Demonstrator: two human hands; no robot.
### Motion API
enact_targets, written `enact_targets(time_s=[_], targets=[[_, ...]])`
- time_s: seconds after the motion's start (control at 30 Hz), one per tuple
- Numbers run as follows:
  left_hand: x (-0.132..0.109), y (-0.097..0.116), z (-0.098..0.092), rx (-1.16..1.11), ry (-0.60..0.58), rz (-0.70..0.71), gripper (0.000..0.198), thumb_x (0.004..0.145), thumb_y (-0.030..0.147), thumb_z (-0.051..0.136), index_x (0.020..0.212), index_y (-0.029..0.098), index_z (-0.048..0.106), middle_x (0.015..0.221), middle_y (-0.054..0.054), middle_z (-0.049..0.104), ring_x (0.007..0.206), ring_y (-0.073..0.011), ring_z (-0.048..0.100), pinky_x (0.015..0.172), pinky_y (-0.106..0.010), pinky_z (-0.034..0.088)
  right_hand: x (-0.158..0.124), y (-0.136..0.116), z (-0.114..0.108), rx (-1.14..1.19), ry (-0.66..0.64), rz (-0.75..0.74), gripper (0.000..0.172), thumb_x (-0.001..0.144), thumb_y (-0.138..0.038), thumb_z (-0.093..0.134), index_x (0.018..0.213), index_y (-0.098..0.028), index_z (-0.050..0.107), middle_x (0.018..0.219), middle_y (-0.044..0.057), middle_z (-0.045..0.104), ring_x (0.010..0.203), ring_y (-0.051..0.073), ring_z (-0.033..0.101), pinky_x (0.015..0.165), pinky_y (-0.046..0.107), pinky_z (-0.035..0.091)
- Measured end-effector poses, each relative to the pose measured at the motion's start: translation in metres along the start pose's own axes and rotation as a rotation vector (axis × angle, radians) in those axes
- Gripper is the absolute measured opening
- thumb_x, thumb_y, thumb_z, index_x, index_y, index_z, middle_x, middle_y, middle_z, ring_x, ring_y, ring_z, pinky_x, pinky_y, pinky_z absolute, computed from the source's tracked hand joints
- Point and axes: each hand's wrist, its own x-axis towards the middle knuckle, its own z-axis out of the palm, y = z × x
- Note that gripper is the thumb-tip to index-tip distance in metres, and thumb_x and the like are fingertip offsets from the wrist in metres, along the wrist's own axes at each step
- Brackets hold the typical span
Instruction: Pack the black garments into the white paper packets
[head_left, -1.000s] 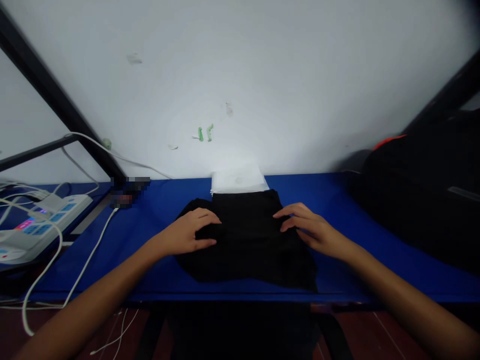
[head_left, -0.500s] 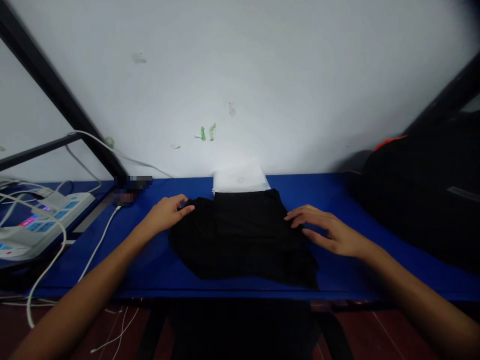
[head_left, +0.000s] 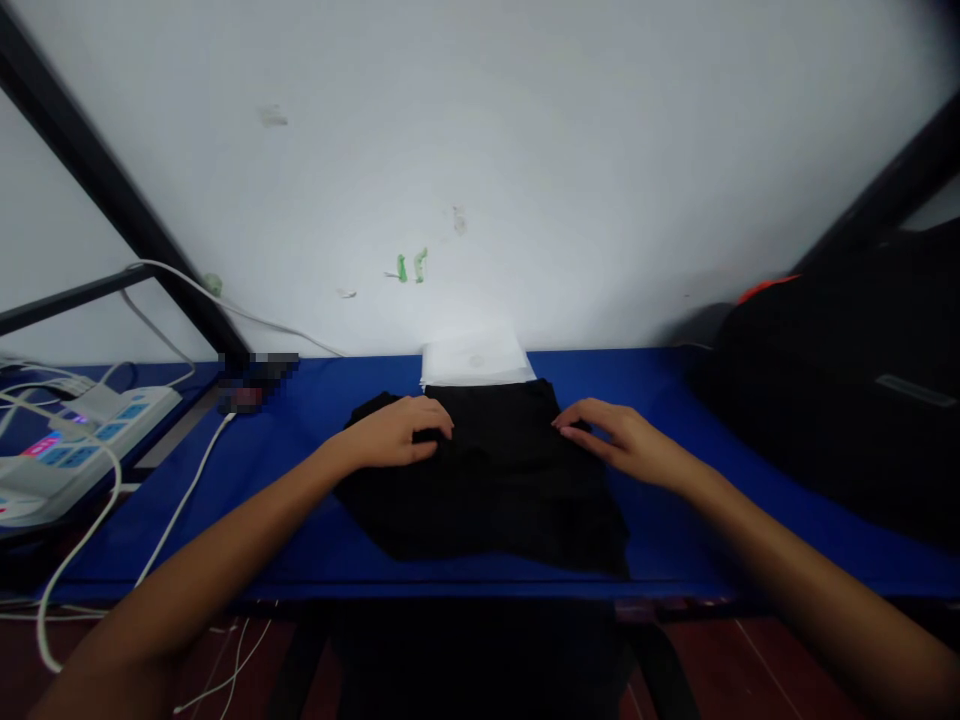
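Black cloth (head_left: 487,480) lies folded mid-bench (head_left: 300,520), front edge at the rim. Left hand (head_left: 397,435) flat on its upper-left, right hand (head_left: 615,440) flat on its right edge; both open, apart, pressing it flat, prob. to hold the fold. White stack (head_left: 476,358) just behind, by wall. Power strip (head_left: 67,450) far left, dark bag (head_left: 840,390) right.

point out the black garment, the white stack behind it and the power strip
black garment (head_left: 495,490), head view, on the flat middle of the cloth
white stack (head_left: 476,358), head view, on its top sheet
power strip (head_left: 82,440), head view, on its white casing beside the sockets
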Motion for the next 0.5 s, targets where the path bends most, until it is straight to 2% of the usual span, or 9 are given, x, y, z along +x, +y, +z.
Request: enact_targets(time_s=[0.07, 0.13, 0.23, 0.33, 0.4, 0.5], targets=[[0.008, -0.012, 0.002, 0.021, 0.109, -0.143, 0.021, 0.086, 0.017, 0.046, 0.098, 0.021, 0.063, 0.105, -0.005, 0.067, 0.1, -0.0198, 0.061, 0.091, -0.037, 0.047, 0.013, 0.001, 0.001, -0.03, 0.057, 0.018, 0.028, 0.098, -0.043, 0.043, 0.096, -0.023, 0.062, 0.091, 0.006, 0.069, 0.082, 0.021, 0.065, 0.073, 0.036, 0.053], [0.015, -0.024, 0.003, 0.156, 0.203, -0.335, 0.019, 0.086, 0.019, 0.046, 0.093, 0.019, 0.063, 0.1, -0.008, 0.066, 0.097, -0.0223, 0.06, 0.088, -0.038, 0.047, 0.029, 0.007, 0.005, -0.089, 0.123, 0.019, 0.028, 0.099, -0.041, 0.041, 0.093, -0.022, 0.06, 0.087, 0.005, 0.068, 0.077, 0.02, 0.064, 0.07, 0.036, 0.052], [0.023, -0.036, 0.006, 0.324, 0.249, -0.501, 0.014, 0.085, 0.024, 0.05, 0.088, 0.016, 0.062, 0.101, -0.013, 0.062, 0.1, -0.0289, 0.056, 0.09, -0.046, 0.043, 0.055, 0.023, 0.014, -0.249, 0.207, 0.029, 0.024, 0.099, -0.035, 0.039, 0.096, -0.022, 0.059, 0.09, 0.008, 0.066, 0.084, 0.023, 0.064, 0.075, 0.039, 0.053], [0.026, -0.036, 0.005, 0.367, 0.273, -0.554, 0.018, 0.085, 0.023, 0.053, 0.097, 0.013, 0.061, 0.104, -0.017, 0.059, 0.102, -0.0335, 0.053, 0.091, -0.051, 0.04, 0.072, 0.036, 0.024, -0.331, 0.255, 0.05, 0.023, 0.095, -0.03, 0.042, 0.105, -0.018, 0.058, 0.104, 0.015, 0.062, 0.099, 0.031, 0.06, 0.079, 0.047, 0.053], [0.027, -0.029, 0.002, 0.403, 0.287, -0.559, 0.021, 0.086, 0.021, 0.05, 0.103, 0.012, 0.059, 0.108, -0.019, 0.057, 0.104, -0.0345, 0.051, 0.092, -0.051, 0.038, 0.076, 0.036, 0.026, -0.341, 0.273, 0.039, 0.024, 0.094, -0.028, 0.043, 0.11, -0.016, 0.057, 0.112, 0.018, 0.058, 0.107, 0.033, 0.057, 0.084, 0.049, 0.052], [0.023, -0.009, -0.002, 0.41, 0.246, -0.424, 0.021, 0.093, 0.023, 0.044, 0.106, 0.014, 0.058, 0.109, -0.015, 0.056, 0.102, -0.0303, 0.052, 0.091, -0.045, 0.04, 0.071, 0.023, 0.024, -0.348, 0.313, -0.039, 0.026, 0.095, -0.028, 0.042, 0.113, -0.016, 0.056, 0.115, 0.018, 0.057, 0.111, 0.031, 0.054, 0.093, 0.049, 0.049]])
